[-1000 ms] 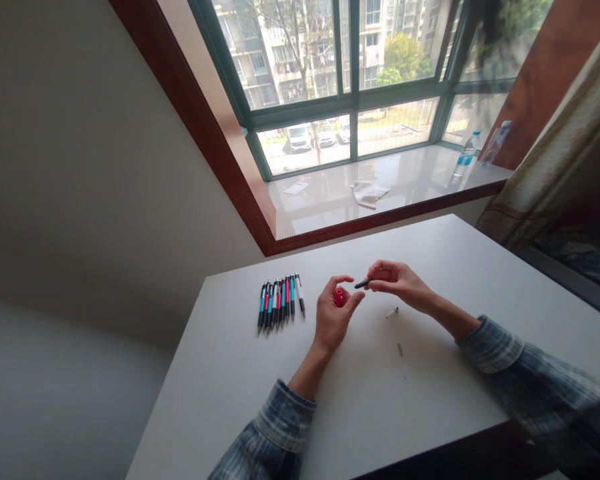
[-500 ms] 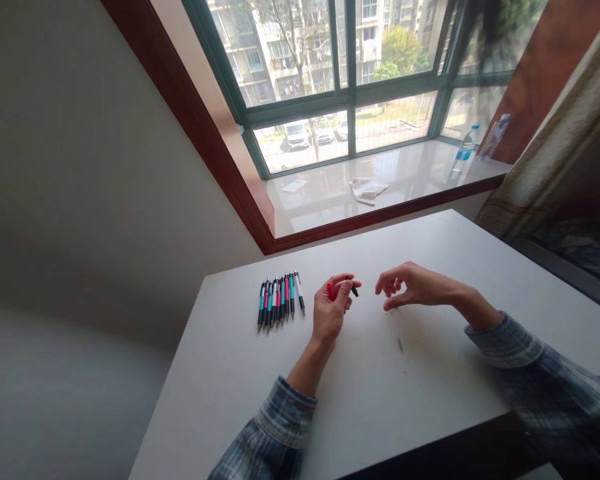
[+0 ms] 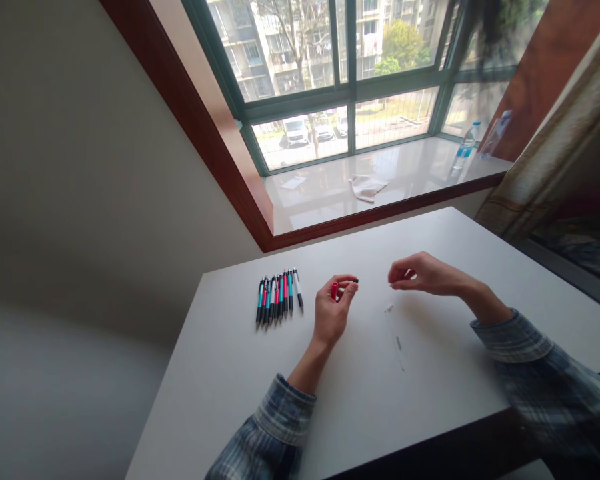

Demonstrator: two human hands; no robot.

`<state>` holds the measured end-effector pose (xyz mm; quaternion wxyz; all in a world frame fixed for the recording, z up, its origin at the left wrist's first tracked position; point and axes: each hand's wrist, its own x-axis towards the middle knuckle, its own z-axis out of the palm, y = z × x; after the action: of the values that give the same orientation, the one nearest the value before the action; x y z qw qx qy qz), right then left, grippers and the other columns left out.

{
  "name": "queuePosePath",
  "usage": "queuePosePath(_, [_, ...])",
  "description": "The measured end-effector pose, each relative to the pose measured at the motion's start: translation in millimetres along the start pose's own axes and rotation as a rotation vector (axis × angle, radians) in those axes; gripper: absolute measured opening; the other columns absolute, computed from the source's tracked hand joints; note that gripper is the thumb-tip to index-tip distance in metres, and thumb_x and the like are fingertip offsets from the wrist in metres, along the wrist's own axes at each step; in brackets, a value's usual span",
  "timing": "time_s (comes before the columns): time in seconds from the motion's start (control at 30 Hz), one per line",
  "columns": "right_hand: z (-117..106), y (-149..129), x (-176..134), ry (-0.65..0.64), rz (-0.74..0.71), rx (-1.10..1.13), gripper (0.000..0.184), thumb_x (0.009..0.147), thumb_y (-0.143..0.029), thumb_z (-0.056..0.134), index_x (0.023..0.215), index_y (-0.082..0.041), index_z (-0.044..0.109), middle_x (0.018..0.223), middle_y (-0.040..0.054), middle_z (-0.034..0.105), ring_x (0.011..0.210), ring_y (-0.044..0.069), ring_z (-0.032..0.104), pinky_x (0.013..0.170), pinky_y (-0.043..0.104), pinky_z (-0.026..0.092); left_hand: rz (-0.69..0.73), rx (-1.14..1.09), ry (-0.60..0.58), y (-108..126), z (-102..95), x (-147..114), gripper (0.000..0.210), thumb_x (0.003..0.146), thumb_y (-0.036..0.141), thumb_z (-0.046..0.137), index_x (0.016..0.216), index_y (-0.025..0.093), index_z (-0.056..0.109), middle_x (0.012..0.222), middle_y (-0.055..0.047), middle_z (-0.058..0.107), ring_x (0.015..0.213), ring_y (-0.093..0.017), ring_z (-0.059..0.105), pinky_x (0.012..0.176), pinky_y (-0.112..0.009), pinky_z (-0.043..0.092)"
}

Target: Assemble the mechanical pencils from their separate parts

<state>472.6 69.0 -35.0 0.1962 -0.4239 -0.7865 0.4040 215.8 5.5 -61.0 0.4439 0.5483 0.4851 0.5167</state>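
My left hand (image 3: 331,310) is closed around a red pen barrel (image 3: 335,290), and a small black pen part (image 3: 355,281) shows at its fingertips. To the right, my right hand (image 3: 420,275) hovers over the table with thumb and fingertips pinched together; whatever lies between them is too small to make out. Below that hand a thin clear pen refill (image 3: 395,339) lies on the white table (image 3: 360,407). Close beside the refill is a small grey spring (image 3: 399,343), and a little white piece (image 3: 390,308) rests near its upper end.
Several assembled click pens (image 3: 279,300), in teal, red and white with black grips, lie side by side left of my left hand. Behind the table, the windowsill (image 3: 325,200) bears a crumpled cloth (image 3: 367,188), a paper (image 3: 294,183) and plastic bottles (image 3: 465,148).
My right hand has risen slightly and moved right, its spread fingers now pinched together. The white piece is uncovered. My left hand has turned a little, still holding the red barrel.
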Motion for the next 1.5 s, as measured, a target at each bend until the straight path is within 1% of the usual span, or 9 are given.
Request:
queuePosePath(0.17, [30.3, -13.3, 7.7, 0.233, -0.129, 0.370, 0.036, 0.079, -0.051, 0.083, 0.096, -0.019, 0.078, 0.096, 0.0077, 0.080, 0.092, 0.025, 0.075, 0.089, 0.041, 0.061, 0.014, 0.021, -0.013, 2.4, 3.2, -0.9, 0.025, 0.087, 0.039, 0.076, 0.099, 0.018, 0.076, 0.095, -0.007, 0.076, 0.083, -0.017, 0.065, 0.070, -0.026, 0.048])
queuePosePath(0.27, [49.9, -17.2, 10.7, 0.243, -0.164, 0.445, 0.034, 0.080, -0.049, 0.083, 0.096, -0.019, 0.078, 0.096, 0.0071, 0.079, 0.092, 0.025, 0.076, 0.090, 0.042, 0.062, 0.024, 0.036, -0.018, 2.9, 3.9, -2.1, 0.026, 0.086, 0.040, 0.077, 0.097, 0.017, 0.076, 0.095, -0.007, 0.076, 0.078, -0.016, 0.064, 0.067, -0.026, 0.047])
queuePosePath(0.37, [57.8, -17.1, 11.7, 0.246, -0.170, 0.451, 0.033, 0.080, -0.048, 0.083, 0.095, -0.019, 0.078, 0.094, 0.0065, 0.079, 0.091, 0.025, 0.076, 0.090, 0.041, 0.062, 0.029, 0.030, -0.019, 3.5, 3.4, -2.3, 0.026, 0.085, 0.040, 0.078, 0.095, 0.017, 0.076, 0.094, -0.007, 0.076, 0.077, -0.015, 0.064, 0.067, -0.026, 0.047])
queuePosePath(0.7, [56.0, -17.4, 12.0, 0.234, -0.188, 0.409, 0.034, 0.081, -0.049, 0.082, 0.095, -0.019, 0.079, 0.093, 0.0062, 0.079, 0.089, 0.024, 0.075, 0.087, 0.040, 0.062, 0.027, 0.040, -0.026, 5.0, 3.5, -2.2, 0.024, 0.085, 0.039, 0.079, 0.094, 0.017, 0.077, 0.094, -0.007, 0.076, 0.076, -0.015, 0.062, 0.066, -0.026, 0.046])
queuePosePath(0.93, [53.9, -21.4, 9.5, 0.270, -0.195, 0.176, 0.035, 0.091, -0.055, 0.071, 0.089, -0.021, 0.078, 0.084, 0.0051, 0.079, 0.078, 0.022, 0.072, 0.075, 0.034, 0.058, 0.058, 0.072, -0.029, 6.9, 4.2, -4.4, 0.022, 0.085, 0.038, 0.079, 0.095, 0.018, 0.077, 0.093, -0.006, 0.076, 0.077, -0.015, 0.063, 0.067, -0.026, 0.047])
queuePosePath(1.13, [53.0, -24.9, 8.0, 0.251, -0.198, 0.100, 0.041, 0.096, -0.057, 0.062, 0.083, -0.021, 0.075, 0.075, 0.0034, 0.075, 0.069, 0.018, 0.068, 0.069, 0.031, 0.055, 0.074, 0.072, -0.024, 9.2, 5.1, -4.9, 0.021, 0.085, 0.037, 0.079, 0.094, 0.018, 0.077, 0.093, -0.006, 0.076, 0.077, -0.016, 0.064, 0.069, -0.028, 0.049])
queuePosePath(1.27, [52.9, -25.9, 6.4, 0.235, -0.240, 0.129, 0.035, 0.092, -0.055, 0.069, 0.089, -0.021, 0.076, 0.078, 0.0037, 0.076, 0.070, 0.019, 0.068, 0.068, 0.032, 0.056, 0.083, 0.063, -0.018, 9.3, 5.2, -4.2, 0.022, 0.085, 0.038, 0.079, 0.093, 0.018, 0.077, 0.093, -0.006, 0.076, 0.077, -0.016, 0.063, 0.069, -0.027, 0.048])
queuePosePath(1.4, [53.5, -27.4, 5.0, 0.226, -0.248, 0.219, 0.032, 0.090, -0.050, 0.073, 0.102, -0.021, 0.076, 0.083, 0.0041, 0.076, 0.077, 0.020, 0.071, 0.075, 0.036, 0.060, 0.083, 0.078, -0.023, 8.2, 5.0, -4.0, 0.021, 0.086, 0.037, 0.078, 0.094, 0.018, 0.076, 0.093, -0.006, 0.076, 0.076, -0.015, 0.061, 0.067, -0.027, 0.046])
queuePosePath(1.5, [53.6, -26.5, 5.2, 0.223, -0.238, 0.253, 0.030, 0.090, -0.049, 0.073, 0.101, -0.021, 0.076, 0.085, 0.0045, 0.076, 0.079, 0.021, 0.072, 0.079, 0.038, 0.062, 0.079, 0.075, -0.020, 8.4, 4.8, -4.0, 0.021, 0.086, 0.037, 0.078, 0.093, 0.018, 0.077, 0.092, -0.006, 0.076, 0.074, -0.015, 0.061, 0.067, -0.027, 0.046])
